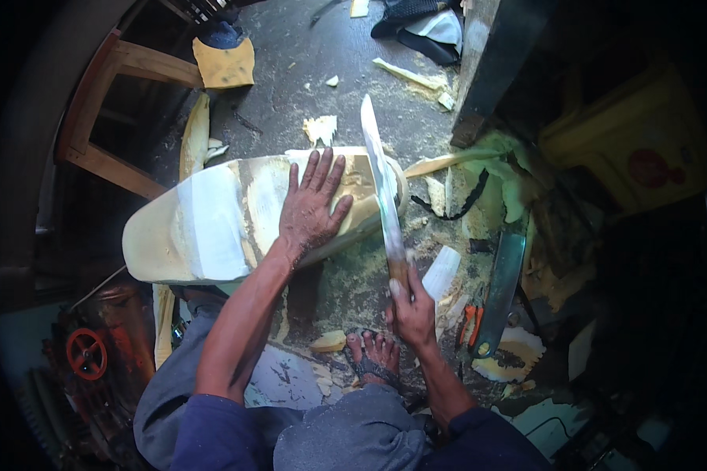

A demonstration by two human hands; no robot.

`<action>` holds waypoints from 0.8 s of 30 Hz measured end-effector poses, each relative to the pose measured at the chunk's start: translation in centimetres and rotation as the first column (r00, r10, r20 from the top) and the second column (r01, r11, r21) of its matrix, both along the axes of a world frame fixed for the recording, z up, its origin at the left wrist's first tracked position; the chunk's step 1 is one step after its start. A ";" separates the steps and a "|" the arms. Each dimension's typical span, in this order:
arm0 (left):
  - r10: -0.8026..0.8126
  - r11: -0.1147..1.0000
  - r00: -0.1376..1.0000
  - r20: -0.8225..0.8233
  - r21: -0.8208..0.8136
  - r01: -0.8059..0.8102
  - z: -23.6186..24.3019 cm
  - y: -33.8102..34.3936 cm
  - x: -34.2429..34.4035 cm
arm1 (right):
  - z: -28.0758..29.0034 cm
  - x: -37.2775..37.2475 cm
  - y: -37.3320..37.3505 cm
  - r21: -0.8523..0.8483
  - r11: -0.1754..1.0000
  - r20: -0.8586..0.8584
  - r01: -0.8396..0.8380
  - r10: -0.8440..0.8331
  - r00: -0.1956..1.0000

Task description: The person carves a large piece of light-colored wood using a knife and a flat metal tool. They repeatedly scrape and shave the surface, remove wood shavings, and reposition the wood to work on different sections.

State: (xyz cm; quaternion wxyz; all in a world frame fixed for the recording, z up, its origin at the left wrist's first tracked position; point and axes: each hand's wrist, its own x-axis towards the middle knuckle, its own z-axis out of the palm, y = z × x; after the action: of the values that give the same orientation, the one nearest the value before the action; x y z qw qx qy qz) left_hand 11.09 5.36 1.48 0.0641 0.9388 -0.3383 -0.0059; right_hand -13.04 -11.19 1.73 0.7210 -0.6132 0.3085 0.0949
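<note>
The foam seat [212, 220] is cream-yellow with white bands. The long knife [380, 173] has a silvery blade and a brown handle. The pliers [469, 322] have orange handles. One foam piece [225, 64] is yellow with dark spots. The trousers [346, 439] are grey, the sleeves [216, 436] navy.

The left hand [313, 210] lies flat and spread wide on top of a long, pale foam block [153, 228]. The right hand [413, 314] grips a long knife [377, 161], which points away from the person and crosses over the block's right end; whether they touch is unclear. Foam scraps [320, 129] litter the dark floor [287, 43] around 1 sandalled foot [379, 357]. At right, orange-handled pliers [471, 323] lie just beside a wide, flat blade [503, 286]. A wooden frame [122, 169] stands at upper left.
</note>
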 end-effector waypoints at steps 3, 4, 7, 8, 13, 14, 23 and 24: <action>0.009 0.999 1.000 -0.030 0.032 -0.008 -0.1 0.0 0.2 | 0.1 0.1 -0.2 -0.062 0.998 -0.010 -0.032 0.032 0.999; 0.010 1.000 0.998 -0.055 0.014 -0.009 -0.1 0.1 0.1 | 0.2 0.1 -0.2 -0.091 0.995 0.055 -0.031 0.036 0.998; -0.009 1.000 1.000 -0.021 0.006 0.009 -0.1 0.0 0.3 | 0.2 0.1 -0.3 -0.236 0.972 0.205 -0.002 0.052 0.977; 0.000 1.000 1.000 0.014 0.006 0.000 -0.1 0.0 0.3 | 0.3 0.3 -0.4 -0.179 0.983 0.061 -0.044 0.056 0.997; 0.001 1.000 1.000 -0.017 -0.002 -0.001 -0.4 0.0 -0.1 | 0.6 2.3 -0.5 -0.098 0.985 -0.061 -0.140 0.134 0.989; 0.002 0.999 1.000 0.029 -0.046 0.000 -0.5 0.0 0.0 | 0.4 1.9 -0.4 -0.156 0.978 -0.040 -0.137 0.132 0.990; 0.022 0.999 0.999 -0.030 -0.039 -0.023 -0.6 -0.1 0.1 | 0.6 2.9 -0.2 -0.116 0.978 -0.067 -0.170 0.163 0.984; 0.014 0.999 0.999 -0.031 -0.046 -0.016 -0.5 -0.1 0.1 | 0.4 2.1 -0.1 -0.128 0.981 -0.026 -0.146 0.144 0.989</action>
State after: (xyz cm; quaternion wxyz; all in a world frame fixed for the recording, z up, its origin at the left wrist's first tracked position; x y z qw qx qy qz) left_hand 11.18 5.30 0.97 0.0910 0.9394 -0.3303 -0.0118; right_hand -10.97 -11.32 2.11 0.6681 -0.6789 0.2744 0.1321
